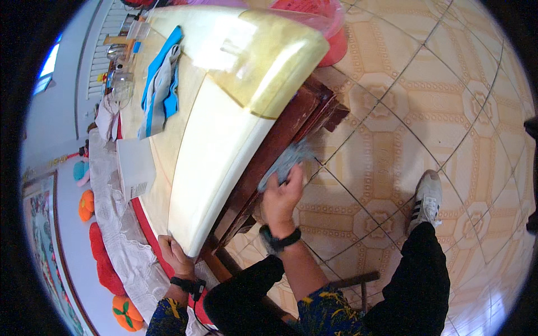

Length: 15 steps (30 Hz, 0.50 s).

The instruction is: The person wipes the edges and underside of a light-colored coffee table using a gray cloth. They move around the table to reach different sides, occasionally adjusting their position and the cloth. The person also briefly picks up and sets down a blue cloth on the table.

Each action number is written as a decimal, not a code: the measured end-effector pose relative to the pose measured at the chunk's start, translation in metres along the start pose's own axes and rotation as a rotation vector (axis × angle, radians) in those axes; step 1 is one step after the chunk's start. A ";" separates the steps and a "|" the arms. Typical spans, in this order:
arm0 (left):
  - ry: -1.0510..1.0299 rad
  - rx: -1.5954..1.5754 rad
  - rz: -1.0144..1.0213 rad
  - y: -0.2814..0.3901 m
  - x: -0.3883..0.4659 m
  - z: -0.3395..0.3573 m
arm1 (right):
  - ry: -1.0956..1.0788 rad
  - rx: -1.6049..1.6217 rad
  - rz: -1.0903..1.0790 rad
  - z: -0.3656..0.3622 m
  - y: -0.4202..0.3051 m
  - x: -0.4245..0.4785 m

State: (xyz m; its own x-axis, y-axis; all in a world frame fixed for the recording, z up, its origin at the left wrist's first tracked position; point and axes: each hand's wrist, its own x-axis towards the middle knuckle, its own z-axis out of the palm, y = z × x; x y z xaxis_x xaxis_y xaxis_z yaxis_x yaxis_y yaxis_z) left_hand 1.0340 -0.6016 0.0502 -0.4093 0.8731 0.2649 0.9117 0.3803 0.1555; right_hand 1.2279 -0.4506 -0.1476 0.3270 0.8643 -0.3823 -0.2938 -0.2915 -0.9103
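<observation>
My right hand grips a blue-grey cloth, blurred, against the side of a dark red wooden table. A black band circles that wrist. At the table's near corner, my left hand has its fingers curled over the edge of the cream table cover. Part of the cover is folded back on the tabletop, and its far end is glossy and yellowish. On the table, beyond the fold, lie a blue-and-grey cloth item and a white box bearing print.
A red plastic-lined bucket stands beyond the table's far end. Glass jars and other small items line the table's back. A lace-covered sofa with red and orange cushions sits to the left. Patterned tiles cover the floor.
</observation>
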 end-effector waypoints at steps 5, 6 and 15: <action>0.012 -0.007 0.026 0.008 0.005 0.000 | -0.006 -0.149 -0.161 0.013 0.002 -0.022; 0.021 -0.023 0.025 0.010 0.004 0.000 | -0.072 -0.167 -0.196 0.014 0.010 -0.044; 0.101 -0.012 0.056 0.007 0.002 -0.004 | -0.782 0.670 0.751 -0.048 -0.004 -0.111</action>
State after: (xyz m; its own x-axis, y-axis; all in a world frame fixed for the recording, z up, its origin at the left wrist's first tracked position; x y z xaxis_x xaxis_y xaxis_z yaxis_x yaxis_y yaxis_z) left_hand 1.0394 -0.5986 0.0558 -0.3598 0.8576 0.3676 0.9330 0.3275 0.1492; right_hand 1.2361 -0.5652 -0.1092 -0.6633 0.6541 -0.3635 -0.6448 -0.7461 -0.1661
